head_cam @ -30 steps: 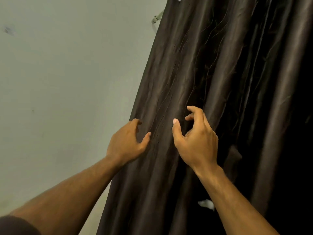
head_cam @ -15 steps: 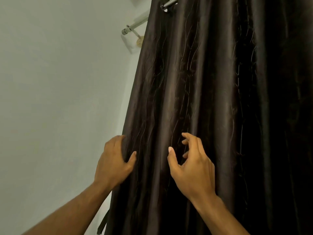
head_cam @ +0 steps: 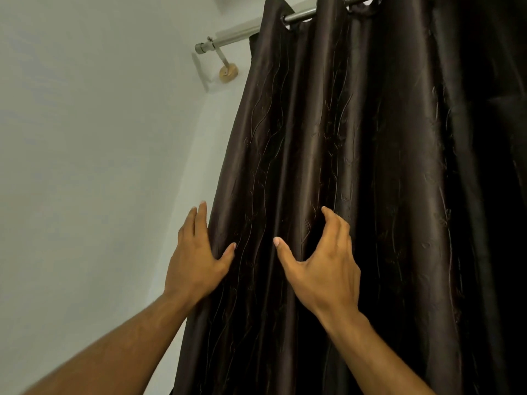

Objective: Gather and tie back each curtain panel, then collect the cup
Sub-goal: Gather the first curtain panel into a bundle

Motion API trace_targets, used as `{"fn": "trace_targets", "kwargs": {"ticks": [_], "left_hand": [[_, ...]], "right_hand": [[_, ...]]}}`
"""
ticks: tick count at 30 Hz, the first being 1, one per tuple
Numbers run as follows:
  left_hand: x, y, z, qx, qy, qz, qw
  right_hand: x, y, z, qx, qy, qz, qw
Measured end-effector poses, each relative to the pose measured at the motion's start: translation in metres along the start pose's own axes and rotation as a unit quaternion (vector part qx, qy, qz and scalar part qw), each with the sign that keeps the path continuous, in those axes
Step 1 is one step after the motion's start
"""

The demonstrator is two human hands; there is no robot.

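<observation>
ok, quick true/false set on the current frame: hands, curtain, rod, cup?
1. The left hand is at the curtain's left edge. True.
2. The right hand holds a cup. False: it holds no cup; its fingers curve against a curtain fold.
3. The curtain hangs from a metal rod. True.
4. The curtain is already tied back. False: it hangs loose and no tie shows.
5. The curtain is white. False: dark brown.

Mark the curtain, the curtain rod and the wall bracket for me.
curtain (head_cam: 385, 166), head view, on a front fold of the dark fabric.
curtain rod (head_cam: 301, 16), head view, on the bare metal between two eyelets.
wall bracket (head_cam: 228, 72), head view, on its round base against the wall.
</observation>
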State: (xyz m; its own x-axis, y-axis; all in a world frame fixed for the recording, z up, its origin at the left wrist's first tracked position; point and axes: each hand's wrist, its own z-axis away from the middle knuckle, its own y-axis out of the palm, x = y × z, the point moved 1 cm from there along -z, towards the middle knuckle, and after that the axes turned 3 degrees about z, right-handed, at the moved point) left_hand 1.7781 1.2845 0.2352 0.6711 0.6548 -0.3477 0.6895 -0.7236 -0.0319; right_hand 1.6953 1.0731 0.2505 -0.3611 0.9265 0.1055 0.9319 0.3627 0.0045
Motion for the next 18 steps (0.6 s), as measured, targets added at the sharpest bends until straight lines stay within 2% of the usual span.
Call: {"fn": "trace_targets", "kwargs": {"ticks": [4, 9, 13, 18], "left_hand": [[0.012, 0.002, -0.015, 0.065, -0.032, 0.094, 0.993], [0.011, 0.013, -0.039, 0.115, -0.026, 0.171, 0.978], [0.008, 0.02, -0.042, 0.133, -0.018, 0.256, 0.957], [0.014, 0.03, -0.024, 0.191, -0.037, 0.316, 0.928]], "right_hand": [[0.015, 0.01, -0.01, 0.001, 0.015, 0.06, 0.998], [0.028, 0.018, -0.028, 0.033, 0.074, 0.103, 0.991], [0.041, 0.018, -0.035, 0.044, 0.09, 0.15, 0.984], [0.046, 0.009, -0.026, 0.073, 0.119, 0.212, 0.967]]}}
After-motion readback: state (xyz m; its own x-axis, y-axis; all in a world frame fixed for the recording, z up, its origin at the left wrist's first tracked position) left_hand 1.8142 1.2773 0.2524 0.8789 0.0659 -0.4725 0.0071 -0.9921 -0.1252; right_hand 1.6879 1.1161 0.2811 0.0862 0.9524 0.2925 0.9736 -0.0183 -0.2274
